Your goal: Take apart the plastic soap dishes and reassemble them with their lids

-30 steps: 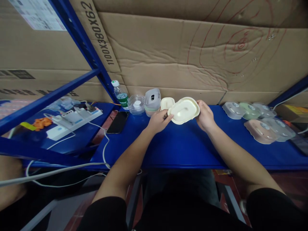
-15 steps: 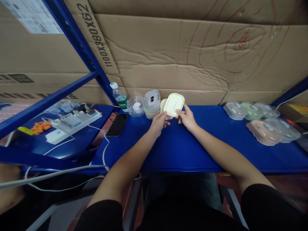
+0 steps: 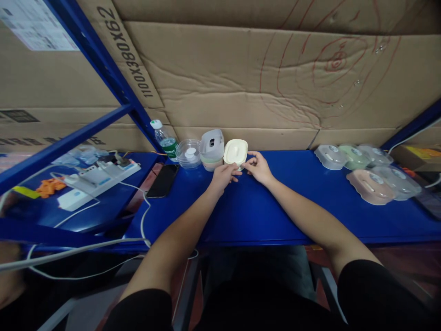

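Note:
A cream-coloured plastic lid (image 3: 235, 151), rectangular with rounded corners, lies nearly level near the back of the blue table. It covers most of whatever is beneath it. My left hand (image 3: 223, 176) is closed at its front edge, thumb and fingers pinching there. At the front right corner, the fingertips of my right hand (image 3: 259, 168) pinch the rim. Just left of the lid stands a stack of containers (image 3: 212, 149), translucent grey on top with green and pinkish ones below.
Left of the stack are clear round containers (image 3: 189, 154), a water bottle (image 3: 166, 141) and a black phone (image 3: 163, 180). Several lidded containers (image 3: 370, 186) sit at the right. A power strip (image 3: 99, 184) and white cables (image 3: 144, 216) lie left. Cardboard (image 3: 223, 82) walls the back.
The cream lid has come down and left from a tilted pose, now lying flatter over the cream piece behind it. Both hands moved with it, and the camera view shifted slightly.

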A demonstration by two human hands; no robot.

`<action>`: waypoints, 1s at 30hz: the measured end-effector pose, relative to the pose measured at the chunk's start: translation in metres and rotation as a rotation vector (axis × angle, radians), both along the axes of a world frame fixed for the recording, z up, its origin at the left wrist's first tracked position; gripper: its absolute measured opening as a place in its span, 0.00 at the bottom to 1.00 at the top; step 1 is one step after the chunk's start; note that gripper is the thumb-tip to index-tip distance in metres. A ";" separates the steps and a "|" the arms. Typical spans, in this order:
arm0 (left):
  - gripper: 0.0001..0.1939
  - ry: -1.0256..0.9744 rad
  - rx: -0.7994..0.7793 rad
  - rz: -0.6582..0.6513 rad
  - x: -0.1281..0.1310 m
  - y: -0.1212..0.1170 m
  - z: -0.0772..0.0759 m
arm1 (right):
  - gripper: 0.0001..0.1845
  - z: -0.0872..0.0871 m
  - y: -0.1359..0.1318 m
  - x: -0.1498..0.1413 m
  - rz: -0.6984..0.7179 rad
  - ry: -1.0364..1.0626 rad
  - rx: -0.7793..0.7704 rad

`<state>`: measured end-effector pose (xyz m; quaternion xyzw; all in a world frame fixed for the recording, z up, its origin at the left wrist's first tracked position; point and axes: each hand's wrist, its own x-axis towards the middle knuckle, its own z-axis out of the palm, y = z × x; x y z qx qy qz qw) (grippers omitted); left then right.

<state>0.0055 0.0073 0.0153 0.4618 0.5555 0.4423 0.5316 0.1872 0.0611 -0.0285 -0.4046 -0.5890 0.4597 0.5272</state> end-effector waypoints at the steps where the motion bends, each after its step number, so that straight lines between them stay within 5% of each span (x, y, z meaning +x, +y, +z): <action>1: 0.14 0.004 0.024 -0.004 0.001 0.000 -0.001 | 0.43 -0.001 0.000 0.000 0.000 -0.018 0.017; 8: 0.15 0.035 0.076 -0.016 0.007 -0.002 -0.003 | 0.51 0.000 -0.001 0.004 0.154 -0.110 0.009; 13: 0.19 0.132 0.139 -0.089 0.006 0.002 -0.012 | 0.52 0.006 -0.003 0.024 0.052 -0.235 0.118; 17: 0.23 0.267 0.239 -0.160 0.002 0.002 -0.022 | 0.42 0.026 -0.003 0.080 -0.116 -0.459 0.306; 22: 0.20 0.516 0.460 -0.236 -0.003 -0.003 -0.023 | 0.42 0.045 -0.007 0.190 -0.423 -0.872 0.374; 27: 0.19 0.601 0.538 -0.365 -0.004 -0.010 -0.016 | 0.49 0.038 -0.019 0.277 -0.846 -1.212 0.063; 30: 0.20 0.621 0.536 -0.410 -0.004 -0.012 -0.014 | 0.52 0.031 -0.021 0.290 -0.871 -1.265 -0.117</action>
